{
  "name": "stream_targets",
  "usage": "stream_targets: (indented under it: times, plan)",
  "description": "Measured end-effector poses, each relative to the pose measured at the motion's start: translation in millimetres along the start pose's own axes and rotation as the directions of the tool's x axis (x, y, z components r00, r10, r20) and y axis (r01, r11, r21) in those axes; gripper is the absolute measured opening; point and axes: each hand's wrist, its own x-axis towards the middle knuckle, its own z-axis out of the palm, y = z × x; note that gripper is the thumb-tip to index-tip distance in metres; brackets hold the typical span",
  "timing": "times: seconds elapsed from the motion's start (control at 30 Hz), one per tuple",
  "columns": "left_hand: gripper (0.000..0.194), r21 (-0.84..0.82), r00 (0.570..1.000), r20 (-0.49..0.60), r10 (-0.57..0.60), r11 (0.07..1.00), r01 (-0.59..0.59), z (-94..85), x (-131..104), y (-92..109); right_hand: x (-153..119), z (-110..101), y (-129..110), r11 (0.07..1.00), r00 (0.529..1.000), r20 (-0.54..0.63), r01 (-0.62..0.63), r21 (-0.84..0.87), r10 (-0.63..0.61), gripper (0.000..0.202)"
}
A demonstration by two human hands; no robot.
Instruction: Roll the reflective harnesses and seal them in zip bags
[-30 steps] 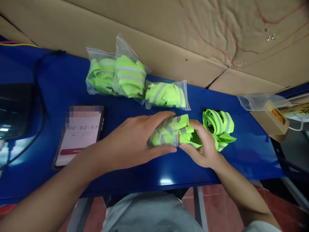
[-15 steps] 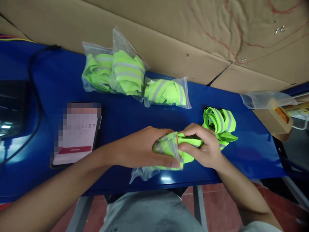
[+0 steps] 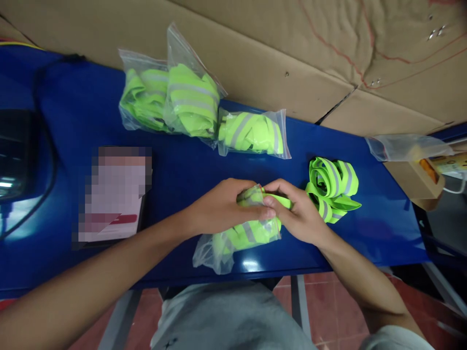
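A clear, wrinkled plastic zip bag [image 3: 239, 238], packed with lime-green fabric webbing [image 3: 260, 231] with grey stripes, lies at frame centre, extending below the left hand [image 3: 226, 206]. Its long axis rises from lower left towards the right; the red-edged mouth faces the right hand [image 3: 301, 214], the nearer to that end. Left thumb and fingers grip the film from above; right thumb and fingers pinch webbing at the mouth. Beyond, centre right, sit loose, soft green coils [image 3: 330, 182] on a smooth, glossy blue tabletop [image 3: 175, 165].
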Motion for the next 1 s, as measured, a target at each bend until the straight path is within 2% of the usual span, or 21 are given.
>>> stream_targets:
  times: [0.13, 0.2, 0.33, 0.4, 0.5, 0.6, 0.63, 0.7, 0.8, 0.9, 1.0]
  plan:
    - [0.04, -0.077, 0.994, -0.101, 0.046, 0.996, -0.054, -5.2, -1, 3, 1, -19, -2, 0.98, 0.988, 0.138, -0.098, 0.173, 0.075, 0.031]
    - [0.041, -0.077, 0.988, -0.14, 0.067, 0.994, -0.078, -5.2, -2, 5, 0, -22, -1, 0.965, 0.983, 0.147, -0.138, 0.224, 0.107, 0.029]
    - [0.043, -0.026, 0.992, -0.106, 0.064, 0.997, -0.067, -0.1, -5, 5, -5, -4, -1, 0.975, 0.995, 0.067, -0.083, 0.208, 0.071, 0.022]
    - [0.048, 0.001, 0.998, -0.038, 0.05, 0.999, -0.05, 1.0, -7, 5, -7, 4, -2, 0.988, 0.993, 0.121, -0.009, 0.156, -0.01, 0.023]
    - [0.052, 0.0, 0.998, 0.026, 0.051, 0.999, -0.051, -1.8, -10, 6, -8, 0, 0, 0.988, 0.93, 0.347, 0.08, 0.135, -0.123, 0.038]
    - [0.045, -0.027, 0.994, -0.017, 0.105, 0.994, -0.106, -5.3, -10, 9, -7, -19, -1, 0.976, 0.83, 0.529, 0.075, 0.205, -0.175, 0.06]
    - [0.041, -0.035, 0.991, -0.046, 0.125, 0.991, -0.127, -5.5, -10, 10, -8, -23, -2, 0.978, 0.819, 0.547, 0.08, 0.194, -0.175, 0.066]
    - [0.036, -0.048, 0.98, -0.117, 0.16, 0.985, -0.166, -4.6, -9, 11, -10, -28, -8, 0.987, 0.85, 0.502, 0.136, 0.084, -0.16, 0.069]
    - [0.035, -0.049, 0.953, -0.214, 0.214, 0.972, -0.23, -2.5, -10, 12, -13, -25, -17, 0.955, 0.928, 0.297, 0.27, -0.122, -0.225, 0.062]
    - [0.031, -0.042, 0.921, -0.301, 0.248, 0.961, -0.273, -2.4, -11, 13, -14, -24, -19, 0.935, 0.934, 0.155, 0.339, -0.099, -0.322, 0.046]
    - [0.028, -0.03, 0.894, -0.376, 0.244, 0.961, -0.275, -2.3, -12, 13, -15, -27, -16, 0.967, 0.95, 0.193, 0.253, -0.018, -0.245, 0.052]
